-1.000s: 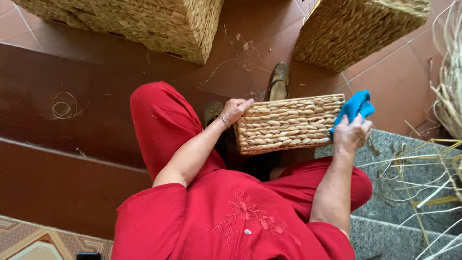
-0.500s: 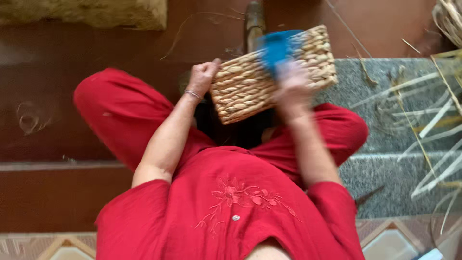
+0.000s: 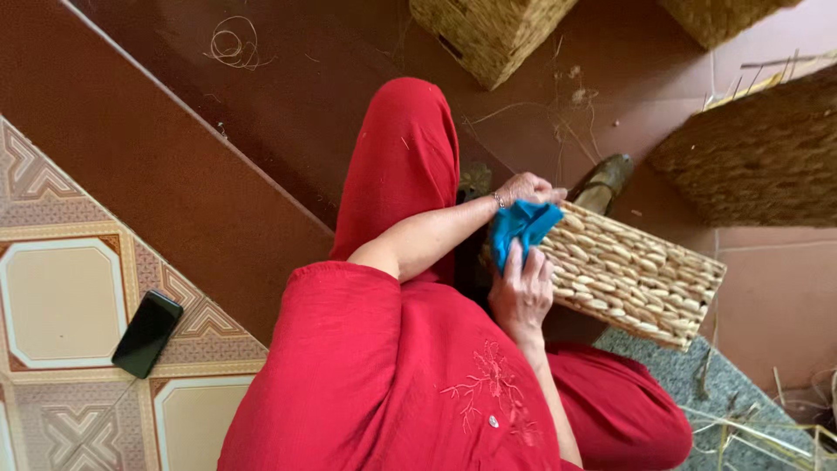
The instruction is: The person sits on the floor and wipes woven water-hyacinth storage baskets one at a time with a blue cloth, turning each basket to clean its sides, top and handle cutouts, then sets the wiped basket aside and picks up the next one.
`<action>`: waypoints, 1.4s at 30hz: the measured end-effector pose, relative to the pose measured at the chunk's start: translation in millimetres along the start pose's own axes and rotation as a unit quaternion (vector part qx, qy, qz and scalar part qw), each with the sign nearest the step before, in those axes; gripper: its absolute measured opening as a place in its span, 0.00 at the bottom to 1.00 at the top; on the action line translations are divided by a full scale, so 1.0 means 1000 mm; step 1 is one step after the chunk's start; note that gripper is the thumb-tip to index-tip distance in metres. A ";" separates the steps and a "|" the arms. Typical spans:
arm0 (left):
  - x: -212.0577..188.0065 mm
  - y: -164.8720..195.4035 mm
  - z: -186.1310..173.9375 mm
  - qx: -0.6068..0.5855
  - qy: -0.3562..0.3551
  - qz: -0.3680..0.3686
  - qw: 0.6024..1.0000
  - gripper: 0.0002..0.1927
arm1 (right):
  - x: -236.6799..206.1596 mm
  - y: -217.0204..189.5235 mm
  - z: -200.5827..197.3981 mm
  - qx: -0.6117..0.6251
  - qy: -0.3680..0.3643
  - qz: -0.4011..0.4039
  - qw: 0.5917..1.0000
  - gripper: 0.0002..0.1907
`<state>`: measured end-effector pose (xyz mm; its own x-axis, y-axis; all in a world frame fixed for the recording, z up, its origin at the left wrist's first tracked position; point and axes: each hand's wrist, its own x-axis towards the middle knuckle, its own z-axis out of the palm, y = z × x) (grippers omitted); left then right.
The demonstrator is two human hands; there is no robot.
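Observation:
A rectangular woven straw basket (image 3: 641, 279) rests on my lap, over my red trousers. My left hand (image 3: 528, 187) grips its far corner near the top edge. Pressed against the near end of the basket is a blue cloth (image 3: 520, 228), held by my right hand (image 3: 521, 292). The cloth lies between both hands and covers that corner of the basket.
A black phone (image 3: 146, 332) lies on the patterned tile at the left. More woven baskets (image 3: 488, 33) stand on the red floor ahead, and a flat woven piece (image 3: 758, 157) lies at the right. A brown shoe (image 3: 603, 181) shows beyond the basket. Loose straw strands (image 3: 767, 427) lie at the lower right.
The view has swung to the left and turned. My right hand has carried the blue cloth from the basket's right end across its face to the end near my left hand.

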<state>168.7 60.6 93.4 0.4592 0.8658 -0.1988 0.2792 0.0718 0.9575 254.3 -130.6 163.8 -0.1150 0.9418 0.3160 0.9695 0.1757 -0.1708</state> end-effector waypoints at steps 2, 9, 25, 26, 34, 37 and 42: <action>0.000 0.005 0.006 -0.021 -0.005 0.027 0.999 0.24 | -0.010 0.024 -0.009 -0.005 -0.005 0.010 1.000 0.19; -0.028 0.006 0.037 -0.123 -0.022 0.012 0.992 0.16 | -0.081 0.224 -0.069 -0.130 0.061 0.289 0.947 0.15; -0.059 0.006 0.001 0.118 -0.101 0.090 0.984 0.15 | -0.089 0.117 -0.093 -0.129 0.019 0.184 0.974 0.21; -0.058 0.015 0.005 0.149 -0.102 0.111 0.977 0.15 | -0.104 0.151 -0.103 -0.235 0.060 0.216 0.946 0.23; -0.060 0.096 0.068 0.340 -0.145 -0.044 0.928 0.31 | -0.183 0.227 -0.115 0.319 0.100 0.561 0.757 0.11; -0.067 0.103 0.071 0.274 -0.133 0.001 0.953 0.26 | -0.166 0.203 -0.135 0.391 0.146 0.522 0.743 0.12; -0.070 0.069 0.060 0.198 -0.130 0.098 0.967 0.24 | -0.133 0.138 -0.217 0.322 0.230 0.470 0.789 0.11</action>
<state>206.7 -24.3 160.9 0.7177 0.6867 -0.1155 0.4422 -0.3213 0.8374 450.6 -294.0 300.9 0.8234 0.5654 0.0472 0.2516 -0.2894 -0.9236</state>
